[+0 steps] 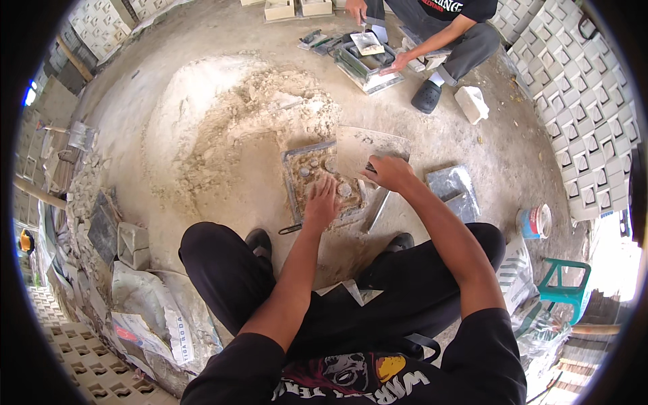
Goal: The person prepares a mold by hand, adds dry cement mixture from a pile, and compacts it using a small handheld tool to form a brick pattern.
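Observation:
A square mould with a dark metal frame [290, 181] lies on the ground in front of me, filled with damp sandy mix and several round knobs. My left hand [322, 200] rests flat on the mix, fingers stretched out. To its right, my right hand [389, 173] is closed around a dark tool handle [370, 167]; the hand hides much of that tool. Under and beyond this hand lies a broad thin grey plate [370, 140], dusted with mix. A thin dark handle [290, 230] sticks out at the mould's near left corner.
A heap of pale powder and sandy mix [223, 108] spreads beyond the mould. Across from me a co-worker [459, 34] crouches over another mould [364, 66]. Grey slabs [453, 192], a bucket [534, 221] and a green stool [567, 287] stand right; sacks [152, 310] lie left.

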